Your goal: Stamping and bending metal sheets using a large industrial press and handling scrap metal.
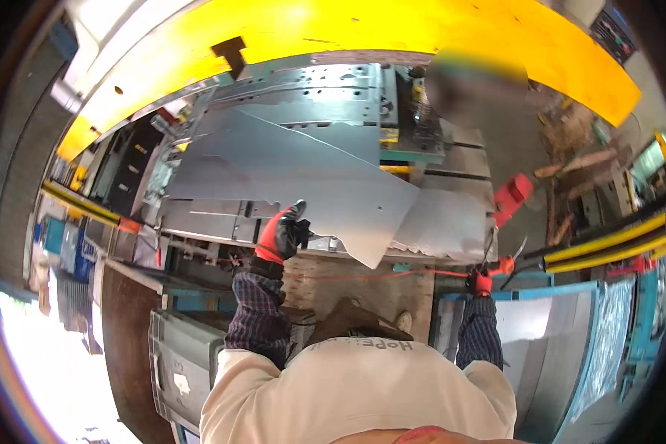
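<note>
At mid-frame the metal sheet (322, 189) seemed stiff, slick, best edge-held, left hand (281, 232) and right hand (480, 282) apart, grips unclear

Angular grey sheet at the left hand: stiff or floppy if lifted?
The grey sheet would probably flex when lifted by one edge: it looks broad and thin. It may slide easily, its face looking smooth. Its pointed corner could snag, jutting toward the person.
</note>
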Available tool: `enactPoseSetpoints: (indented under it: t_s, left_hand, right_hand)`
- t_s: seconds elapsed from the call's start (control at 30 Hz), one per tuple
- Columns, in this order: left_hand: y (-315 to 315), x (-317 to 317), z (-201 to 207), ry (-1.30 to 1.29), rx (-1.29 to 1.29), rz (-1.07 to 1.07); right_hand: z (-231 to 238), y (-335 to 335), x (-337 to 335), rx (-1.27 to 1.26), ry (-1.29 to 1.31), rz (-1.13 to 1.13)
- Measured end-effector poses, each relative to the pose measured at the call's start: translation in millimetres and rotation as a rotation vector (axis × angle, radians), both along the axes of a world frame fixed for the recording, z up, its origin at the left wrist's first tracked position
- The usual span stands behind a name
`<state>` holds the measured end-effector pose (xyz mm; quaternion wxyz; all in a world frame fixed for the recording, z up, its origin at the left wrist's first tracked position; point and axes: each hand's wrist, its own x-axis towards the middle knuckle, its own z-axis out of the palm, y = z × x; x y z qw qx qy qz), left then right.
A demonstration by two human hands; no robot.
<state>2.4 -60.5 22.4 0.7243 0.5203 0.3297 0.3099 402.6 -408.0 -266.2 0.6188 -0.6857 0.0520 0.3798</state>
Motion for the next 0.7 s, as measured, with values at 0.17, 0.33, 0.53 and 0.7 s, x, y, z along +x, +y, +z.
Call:
enactPoseSetpoints:
  t_s: [0.17, 0.33, 0.53, 0.7]
  left_hand:
    - [-23, -1, -1, -0.036, 0.052, -0.08]
    - [-40, 30, -7, -0.071, 0.091, 0.018]
    - [-114, 58, -9, -0.331, -0.328, 0.348]
    - [-182, 31, -20, 0.275, 0.359, -0.072]
  right_hand:
    - [52, 7, -13, -1.066, -0.759, 0.138]
    - [175, 36, -68, 0.426, -0.443, 0.108]
    - [240, 73, -140, 0.443, -0.87, 0.651]
    - [247, 47, -136, 0.565, -0.748, 0.502]
